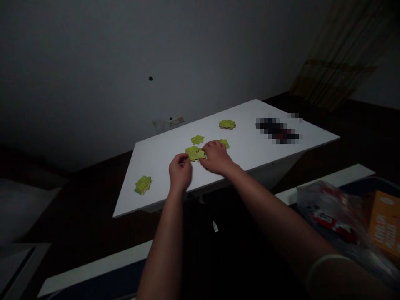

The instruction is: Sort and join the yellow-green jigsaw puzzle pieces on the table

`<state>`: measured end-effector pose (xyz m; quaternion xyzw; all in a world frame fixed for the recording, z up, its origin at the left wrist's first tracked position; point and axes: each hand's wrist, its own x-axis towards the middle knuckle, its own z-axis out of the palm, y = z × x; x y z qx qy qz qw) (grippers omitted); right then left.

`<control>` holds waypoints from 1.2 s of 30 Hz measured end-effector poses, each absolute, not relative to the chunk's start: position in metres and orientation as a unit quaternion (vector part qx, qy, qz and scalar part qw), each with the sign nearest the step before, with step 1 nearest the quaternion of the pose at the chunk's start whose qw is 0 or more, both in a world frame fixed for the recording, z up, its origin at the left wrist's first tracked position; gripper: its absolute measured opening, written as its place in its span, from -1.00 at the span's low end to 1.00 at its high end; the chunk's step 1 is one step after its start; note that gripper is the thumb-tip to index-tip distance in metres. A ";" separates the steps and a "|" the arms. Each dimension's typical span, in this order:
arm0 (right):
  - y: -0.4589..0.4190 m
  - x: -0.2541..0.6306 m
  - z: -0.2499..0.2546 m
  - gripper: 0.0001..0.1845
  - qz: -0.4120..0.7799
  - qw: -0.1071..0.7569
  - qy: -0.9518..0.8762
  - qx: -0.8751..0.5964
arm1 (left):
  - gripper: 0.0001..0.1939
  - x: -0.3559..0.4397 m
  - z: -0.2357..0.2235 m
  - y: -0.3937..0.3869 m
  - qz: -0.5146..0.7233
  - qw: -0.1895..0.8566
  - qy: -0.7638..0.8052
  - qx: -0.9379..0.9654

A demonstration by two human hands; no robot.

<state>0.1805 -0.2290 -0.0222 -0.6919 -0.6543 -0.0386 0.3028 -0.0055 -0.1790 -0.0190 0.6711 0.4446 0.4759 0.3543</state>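
Yellow-green jigsaw pieces lie in small clusters on a white tabletop. My left hand is curled at the near edge of a joined group of pieces. My right hand rests palm down over that group's right side, covering part of it. A smaller piece lies just beyond my hands, and another sticks out past my right fingers. Farther off are a stack of pieces and, at the left, another stack.
A pixelated dark object lies on the table's right side. Low at the right are a clear plastic bag with red packets and an orange box. A wall stands behind the table, with a curtain at upper right.
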 end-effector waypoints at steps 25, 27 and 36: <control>-0.234 0.193 -0.016 -0.83 0.193 0.559 -0.578 -0.562 | -0.90 -0.003 -0.015 -0.186 0.435 0.391 0.397 0.707; -0.234 0.193 -0.016 -0.82 0.193 0.554 -0.580 -0.566 | -0.91 -0.003 -0.016 -0.186 0.442 0.392 0.397 0.702; -0.236 0.193 -0.014 -0.78 0.184 0.541 -0.580 -0.580 | -0.89 -0.004 -0.018 -0.184 0.442 0.385 0.398 0.706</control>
